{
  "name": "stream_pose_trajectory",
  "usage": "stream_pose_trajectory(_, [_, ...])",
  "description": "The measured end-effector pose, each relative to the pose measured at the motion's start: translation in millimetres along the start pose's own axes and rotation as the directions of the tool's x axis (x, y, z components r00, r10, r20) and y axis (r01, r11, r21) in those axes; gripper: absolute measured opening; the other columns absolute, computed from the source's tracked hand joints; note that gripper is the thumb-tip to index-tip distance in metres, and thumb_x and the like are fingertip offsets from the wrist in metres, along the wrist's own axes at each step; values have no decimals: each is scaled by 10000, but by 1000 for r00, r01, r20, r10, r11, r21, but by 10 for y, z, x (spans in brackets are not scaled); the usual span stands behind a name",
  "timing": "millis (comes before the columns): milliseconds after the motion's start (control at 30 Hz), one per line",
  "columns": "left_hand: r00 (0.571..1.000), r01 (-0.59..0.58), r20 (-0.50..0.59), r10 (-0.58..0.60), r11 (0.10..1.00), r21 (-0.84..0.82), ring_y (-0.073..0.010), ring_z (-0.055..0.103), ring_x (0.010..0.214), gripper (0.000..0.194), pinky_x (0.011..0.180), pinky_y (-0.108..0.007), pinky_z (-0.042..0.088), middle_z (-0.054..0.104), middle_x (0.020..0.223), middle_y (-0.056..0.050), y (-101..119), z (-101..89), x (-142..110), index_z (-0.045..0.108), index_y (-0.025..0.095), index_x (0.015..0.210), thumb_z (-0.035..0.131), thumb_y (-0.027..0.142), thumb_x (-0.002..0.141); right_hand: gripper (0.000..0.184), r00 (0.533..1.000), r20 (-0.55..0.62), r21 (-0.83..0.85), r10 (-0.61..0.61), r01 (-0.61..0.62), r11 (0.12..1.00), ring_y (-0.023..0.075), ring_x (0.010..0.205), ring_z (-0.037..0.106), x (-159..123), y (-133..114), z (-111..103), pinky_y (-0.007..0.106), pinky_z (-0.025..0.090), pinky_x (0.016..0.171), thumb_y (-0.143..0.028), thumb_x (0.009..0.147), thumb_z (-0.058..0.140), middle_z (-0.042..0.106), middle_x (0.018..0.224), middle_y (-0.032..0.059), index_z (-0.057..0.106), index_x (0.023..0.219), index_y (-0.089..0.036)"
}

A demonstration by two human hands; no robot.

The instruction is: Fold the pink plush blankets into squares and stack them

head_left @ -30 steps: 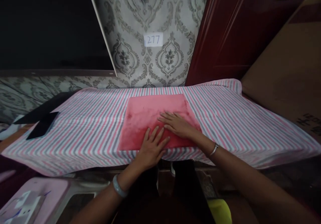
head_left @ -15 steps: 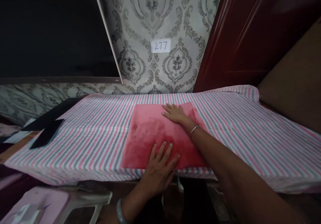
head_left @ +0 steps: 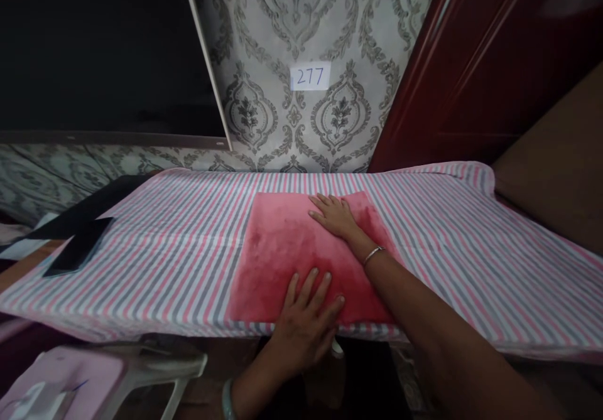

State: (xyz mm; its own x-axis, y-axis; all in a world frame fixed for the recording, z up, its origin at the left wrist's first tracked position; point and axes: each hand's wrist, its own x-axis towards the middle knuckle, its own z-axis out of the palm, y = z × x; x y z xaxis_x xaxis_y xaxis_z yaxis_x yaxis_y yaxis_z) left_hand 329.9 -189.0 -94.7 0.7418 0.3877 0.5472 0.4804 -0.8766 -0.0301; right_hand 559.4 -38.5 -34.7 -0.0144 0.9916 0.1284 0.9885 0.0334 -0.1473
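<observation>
A pink-red, velvety-looking square of cloth (head_left: 282,244) lies spread on a striped tablecloth (head_left: 188,244); its shade runs from light pink at the back to deeper red at the front. My left hand (head_left: 304,323) rests on the cloth's front edge, fingers spread, the wrist hanging over the table's near side. Farther back, my right hand (head_left: 334,216) lies flat on the upper right part of the cloth, fingers apart. Neither hand grips anything. My right forearm covers part of the cloth's right side.
A black phone (head_left: 80,247) lies at the table's left end. Behind are a large dark screen (head_left: 103,56), patterned wallpaper and a paper label reading 277 (head_left: 309,76). A dark red door panel (head_left: 471,62) stands at the right. A pink seat (head_left: 70,376) is at the lower left.
The camera view has shifted slightly. Both hands stay flat on the cloth in nearly the same places, with little visible movement.
</observation>
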Motion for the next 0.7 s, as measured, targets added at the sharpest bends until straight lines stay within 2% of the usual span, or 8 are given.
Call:
stream_pose_trajectory(133, [996,-8,91,11,999,-34,-337,252,1574,591,1258,-630,206,370,1672,-95,-22,-158,31,510,307,1511,600,400,934,632,999,42,17,2,-3,1000,371,1537,306,11,-5,-82,647,249,1213,-564,1062,322,283,1706,75,315,1639,-306])
stream_pose_trajectory(200, [996,-7,91,10,999,-36,-339,262,1570,608,1251,-639,213,354,1677,-112,-73,-277,43,487,292,1529,592,399,940,635,997,75,53,11,-15,998,383,1560,248,-6,-49,-156,671,230,1212,-549,1065,327,246,1715,92,301,1645,-291])
stream_pose_trajectory(300, [997,46,67,-46,999,2,-352,259,1569,599,1250,-660,179,343,1678,-133,-175,-409,23,485,285,1529,584,405,951,602,993,66,99,-100,93,991,369,1589,146,-144,-215,-240,674,209,1219,-507,1078,312,193,1726,96,321,1639,-289])
stream_pose_trajectory(367, [995,75,71,-77,997,33,-365,262,1564,600,1248,-667,163,358,1669,-137,-234,-423,-18,493,297,1524,603,409,944,568,953,66,126,-295,285,950,322,1599,129,-291,-367,-246,633,198,1240,-493,1089,289,181,1732,65,339,1630,-327])
stream_pose_trajectory(433, [992,84,86,-89,995,60,-379,265,1559,636,1243,-675,155,371,1660,-138,-268,-381,-72,475,319,1536,635,417,929,548,868,114,142,-483,467,873,286,1602,133,-403,-497,-217,608,172,1254,-503,1092,286,189,1732,28,343,1621,-372])
stream_pose_trajectory(500, [991,86,96,-93,993,79,-389,255,1559,686,1238,-681,143,345,1672,-134,-275,-314,-124,436,346,1560,660,427,917,555,808,163,131,-567,552,824,284,1605,109,-401,-562,-183,621,139,1256,-522,1088,302,188,1732,12,326,1625,-385])
stream_pose_trajectory(567, [991,90,95,-98,992,84,-391,236,1565,725,1240,-675,124,294,1696,-129,-268,-257,-161,400,364,1580,671,432,911,587,819,188,96,-542,534,840,305,1607,72,-256,-557,-167,651,122,1247,-545,1079,321,166,1736,18,290,1639,-372])
stream_pose_trajectory(700, [992,90,86,-95,994,62,-388,216,1572,759,1251,-648,87,251,1715,-120,-254,-224,-186,404,363,1581,699,418,884,653,922,238,37,-304,304,952,366,1593,131,241,-478,-167,684,170,1226,-598,1052,352,145,1739,33,242,1654,-371])
